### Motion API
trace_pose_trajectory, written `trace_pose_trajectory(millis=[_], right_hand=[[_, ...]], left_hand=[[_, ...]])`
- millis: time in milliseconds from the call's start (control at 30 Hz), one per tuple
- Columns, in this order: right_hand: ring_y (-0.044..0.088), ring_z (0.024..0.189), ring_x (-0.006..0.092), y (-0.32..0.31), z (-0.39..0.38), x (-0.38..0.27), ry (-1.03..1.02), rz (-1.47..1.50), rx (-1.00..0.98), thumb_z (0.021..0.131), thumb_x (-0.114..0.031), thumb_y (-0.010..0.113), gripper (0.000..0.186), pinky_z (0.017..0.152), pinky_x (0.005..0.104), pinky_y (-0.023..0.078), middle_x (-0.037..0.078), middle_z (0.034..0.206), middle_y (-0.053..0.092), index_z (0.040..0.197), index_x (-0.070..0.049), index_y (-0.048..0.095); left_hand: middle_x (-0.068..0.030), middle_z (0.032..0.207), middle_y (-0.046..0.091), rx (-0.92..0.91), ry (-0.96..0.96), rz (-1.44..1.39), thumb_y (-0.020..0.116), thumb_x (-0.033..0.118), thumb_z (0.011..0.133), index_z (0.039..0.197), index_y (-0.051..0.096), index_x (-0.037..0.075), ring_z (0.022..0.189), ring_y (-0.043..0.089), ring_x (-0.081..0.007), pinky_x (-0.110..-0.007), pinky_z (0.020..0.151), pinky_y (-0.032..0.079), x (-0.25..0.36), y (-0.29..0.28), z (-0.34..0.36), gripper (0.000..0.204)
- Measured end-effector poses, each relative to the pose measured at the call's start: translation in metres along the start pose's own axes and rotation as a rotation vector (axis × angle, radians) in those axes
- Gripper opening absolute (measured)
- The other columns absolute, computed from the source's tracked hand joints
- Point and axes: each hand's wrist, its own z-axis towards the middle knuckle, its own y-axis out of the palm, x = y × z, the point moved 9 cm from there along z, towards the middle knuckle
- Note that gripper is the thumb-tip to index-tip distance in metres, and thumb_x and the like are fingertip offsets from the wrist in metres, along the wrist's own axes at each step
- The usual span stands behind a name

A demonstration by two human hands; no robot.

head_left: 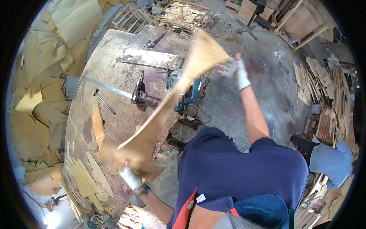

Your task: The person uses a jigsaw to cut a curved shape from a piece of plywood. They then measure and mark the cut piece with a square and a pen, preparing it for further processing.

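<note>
A long, curved plywood piece [203, 51], blurred by motion, slants across the workbench. My left hand [131, 176] in a fingerless white glove grips its wide lower end. By the upper end, my right hand [234, 71], gloved alike, has its fingers apart; I cannot tell whether it touches the edge. Beneath the piece lie a blue jigsaw [179, 103] and a metal plate [141, 57]. To their left are a red-black power tool [145, 98], a steel rule [110, 87] and a hammer-like tool [105, 102].
Cut wooden shapes [82, 175] lie on the worn bench [89, 66]. Yellow templates [45, 95] cover the left side. Wood stacks [324, 95] line the right, near a person in a light blue top [329, 160]. Wooden frames [301, 23] stand behind. Cables [198, 114] trail beside the bench.
</note>
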Motion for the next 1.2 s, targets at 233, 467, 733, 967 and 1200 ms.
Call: trace_pose_trajectory(millis=[233, 467, 733, 967, 1200], right_hand=[[0.071, 0.102, 0.0207, -0.270, -0.160, -0.005, 0.083, -0.269, 0.306, 0.104, -0.043, 0.059, 0.050, 0.082, 0.0388, 0.059, 0.008, 0.118, 0.072, 0.136, -0.005, 0.059], [0.058, 0.093, 0.0320, -0.482, -0.450, 0.155, 0.536, -0.333, 0.955, 0.086, -0.086, 0.055, 0.094, 0.065, 0.0466, 0.050, 0.009, 0.122, 0.062, 0.140, -0.009, 0.053], [0.045, 0.064, 0.0160, -0.264, -0.367, 0.286, 0.247, 0.261, 1.008, 0.083, -0.091, 0.049, 0.074, 0.052, 0.0363, 0.036, -0.005, 0.090, 0.058, 0.114, -0.025, 0.063], [0.049, 0.118, 0.0282, -0.163, 0.032, 0.087, 0.039, 0.283, 0.605, 0.091, -0.077, 0.055, 0.081, 0.105, 0.0453, 0.045, 0.006, 0.141, 0.048, 0.147, -0.019, 0.044], [0.058, 0.081, 0.0332, -0.053, 0.258, -0.063, -0.023, 0.072, 0.452, 0.094, -0.059, 0.065, 0.062, 0.074, 0.0543, 0.052, 0.015, 0.098, 0.056, 0.133, -0.013, 0.048]], left_hand=[[-0.0017, 0.096, 0.074, -0.529, -0.079, -0.038, 0.088, 0.011, 0.080, 0.112, 0.072, 0.003, 0.083, 0.067, -0.0107, -0.029, 0.075, 0.055, 0.047, 0.242, 0.025, 0.037], [-0.0180, 0.092, 0.075, -0.824, 0.331, 0.602, 0.092, 0.050, 0.067, 0.114, 0.063, 0.006, 0.087, 0.074, -0.0337, -0.043, 0.079, 0.057, 0.040, 0.431, -0.046, 0.070], [-0.0148, 0.104, 0.066, -0.689, 1.282, 0.803, 0.088, 0.058, 0.064, 0.128, 0.056, 0.009, 0.099, 0.065, -0.0342, -0.045, 0.085, 0.051, 0.206, 0.543, -0.072, 0.087], [-0.0144, 0.116, 0.062, -0.395, 1.540, 0.542, 0.085, 0.051, 0.071, 0.137, 0.058, 0.009, 0.112, 0.059, -0.0317, -0.045, 0.096, 0.043, 0.328, 0.485, -0.091, 0.083], [-0.0152, 0.121, 0.066, -0.571, 0.901, 0.681, 0.081, 0.048, 0.080, 0.133, 0.062, 0.007, 0.113, 0.063, -0.0354, -0.047, 0.096, 0.048, 0.142, 0.371, -0.027, 0.069]])
